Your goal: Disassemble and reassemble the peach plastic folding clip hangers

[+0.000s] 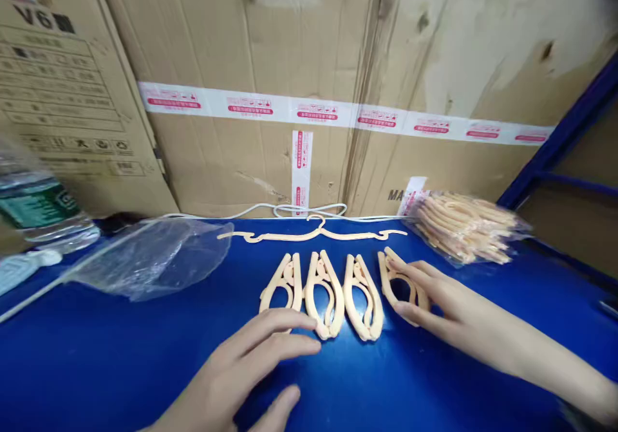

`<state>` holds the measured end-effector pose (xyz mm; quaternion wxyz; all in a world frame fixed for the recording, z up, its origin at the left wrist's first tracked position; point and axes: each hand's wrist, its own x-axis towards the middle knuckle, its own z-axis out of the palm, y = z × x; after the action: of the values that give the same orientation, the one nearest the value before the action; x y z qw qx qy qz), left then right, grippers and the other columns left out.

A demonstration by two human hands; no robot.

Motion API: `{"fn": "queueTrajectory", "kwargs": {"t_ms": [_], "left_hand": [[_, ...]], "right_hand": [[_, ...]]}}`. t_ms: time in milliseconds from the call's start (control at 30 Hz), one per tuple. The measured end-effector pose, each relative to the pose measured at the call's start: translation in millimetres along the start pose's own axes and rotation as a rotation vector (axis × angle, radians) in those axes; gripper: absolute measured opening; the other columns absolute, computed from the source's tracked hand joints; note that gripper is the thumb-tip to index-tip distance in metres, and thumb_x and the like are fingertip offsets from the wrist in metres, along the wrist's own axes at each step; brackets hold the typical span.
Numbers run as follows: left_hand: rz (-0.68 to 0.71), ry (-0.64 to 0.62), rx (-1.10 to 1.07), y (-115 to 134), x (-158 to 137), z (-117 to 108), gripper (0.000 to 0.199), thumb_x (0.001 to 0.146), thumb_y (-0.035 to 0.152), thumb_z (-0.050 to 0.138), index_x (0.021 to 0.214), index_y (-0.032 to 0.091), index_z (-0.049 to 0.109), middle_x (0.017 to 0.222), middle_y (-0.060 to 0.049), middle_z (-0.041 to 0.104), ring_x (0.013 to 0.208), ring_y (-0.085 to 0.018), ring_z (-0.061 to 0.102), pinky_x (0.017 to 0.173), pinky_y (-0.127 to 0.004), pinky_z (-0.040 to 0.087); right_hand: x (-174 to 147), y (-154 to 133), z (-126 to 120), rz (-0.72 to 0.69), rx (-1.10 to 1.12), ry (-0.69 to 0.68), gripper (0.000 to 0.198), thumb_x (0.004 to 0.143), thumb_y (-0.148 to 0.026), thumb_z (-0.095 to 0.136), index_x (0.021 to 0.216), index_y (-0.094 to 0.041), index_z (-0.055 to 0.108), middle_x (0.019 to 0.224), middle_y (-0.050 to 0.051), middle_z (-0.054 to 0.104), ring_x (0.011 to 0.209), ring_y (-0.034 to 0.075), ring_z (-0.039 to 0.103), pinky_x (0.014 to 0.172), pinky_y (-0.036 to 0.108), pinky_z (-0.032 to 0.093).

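Note:
Several folded peach plastic hangers lie side by side on the blue table. My right hand pinches the rightmost folded hanger between thumb and fingers. My left hand lies flat with fingers spread, its fingertips touching the bottom of the leftmost folded hanger. Two more folded hangers rest between them. Behind the row, one unfolded hanger lies spread out flat.
A clear bag of more peach hangers sits at the right back. A crumpled clear plastic bag lies at the left, a water bottle further left. Cardboard boxes wall the back, with a white cable along them.

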<state>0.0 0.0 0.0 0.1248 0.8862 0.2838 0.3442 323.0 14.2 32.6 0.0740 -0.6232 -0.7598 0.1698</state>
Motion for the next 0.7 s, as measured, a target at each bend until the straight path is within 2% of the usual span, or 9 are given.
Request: {"fn": "queueTrajectory", "kwargs": {"t_ms": [133,233,300,367,433,500,567,700], "left_hand": [[0.012,-0.047,0.118,-1,-1,0,0.037,0.086,0.015,0.053,0.120,0.029,0.057,0.133,-0.001,0.058,0.124,-0.017,0.055,0.107,-0.029,0.045],[0.049,-0.163,0.239,-2,-4,2,0.040,0.089,0.030,0.059,0.129,0.029,0.055,0.140,-0.003,0.055,0.133,-0.027,0.047,0.111,-0.045,0.040],[0.059,-0.232,0.311,-3,-6,2,0.047,0.090,0.041,0.059,0.135,0.029,0.052,0.145,-0.003,0.051,0.135,-0.031,0.044,0.111,-0.052,0.038],[0.075,-0.285,0.366,-4,-7,3,0.054,0.092,0.047,0.055,0.141,0.028,0.047,0.150,-0.002,0.045,0.137,-0.034,0.041,0.110,-0.058,0.036],[0.134,-0.353,0.401,-5,-5,2,0.060,0.093,0.050,0.052,0.146,0.025,0.040,0.153,-0.004,0.039,0.138,-0.039,0.038,0.107,-0.063,0.035],[0.200,-0.419,0.417,-5,-3,2,0.063,0.094,0.051,0.050,0.149,0.023,0.036,0.155,-0.006,0.033,0.138,-0.043,0.036,0.104,-0.067,0.034],[0.214,-0.450,0.426,-5,0,1,0.061,0.096,0.046,0.049,0.150,0.022,0.034,0.155,-0.006,0.030,0.138,-0.045,0.033,0.103,-0.069,0.033],[0.152,-0.478,0.397,-1,5,0,0.057,0.099,0.038,0.046,0.152,0.025,0.029,0.155,-0.004,0.027,0.139,-0.045,0.029,0.102,-0.071,0.031]], "right_hand": [[-4,1,1,0.014,-0.050,-0.066,0.083,0.088,-0.073,0.040,0.156,-0.029,0.019,0.124,0.011,0.049,0.110,0.031,0.054,0.101,0.049,0.044],[-6,0,4,0.010,-0.082,-0.061,0.083,0.089,-0.071,0.042,0.156,-0.031,0.016,0.117,0.010,0.051,0.103,0.029,0.058,0.096,0.049,0.049],[-6,1,5,-0.014,-0.104,-0.056,0.081,0.090,-0.069,0.043,0.156,-0.031,0.016,0.117,0.011,0.052,0.102,0.029,0.059,0.095,0.050,0.050],[-6,1,7,-0.048,-0.133,-0.019,0.081,0.090,-0.068,0.044,0.156,-0.031,0.017,0.126,0.013,0.051,0.111,0.031,0.057,0.099,0.053,0.048],[-10,1,9,-0.099,-0.170,0.048,0.081,0.089,-0.067,0.047,0.156,-0.033,0.016,0.144,0.014,0.042,0.128,0.037,0.047,0.106,0.057,0.042],[-15,-1,12,-0.178,-0.199,0.089,0.082,0.089,-0.065,0.050,0.155,-0.037,0.011,0.158,0.008,0.027,0.140,0.040,0.032,0.109,0.061,0.037],[-22,-7,16,-0.268,-0.201,0.071,0.084,0.088,-0.063,0.053,0.154,-0.040,0.008,0.162,0.004,0.017,0.144,0.041,0.023,0.108,0.063,0.035],[-30,-21,25,-0.379,-0.171,-0.029,0.088,0.084,-0.065,0.057,0.153,-0.041,0.008,0.160,0.003,0.014,0.142,0.045,0.017,0.104,0.071,0.031]]}}
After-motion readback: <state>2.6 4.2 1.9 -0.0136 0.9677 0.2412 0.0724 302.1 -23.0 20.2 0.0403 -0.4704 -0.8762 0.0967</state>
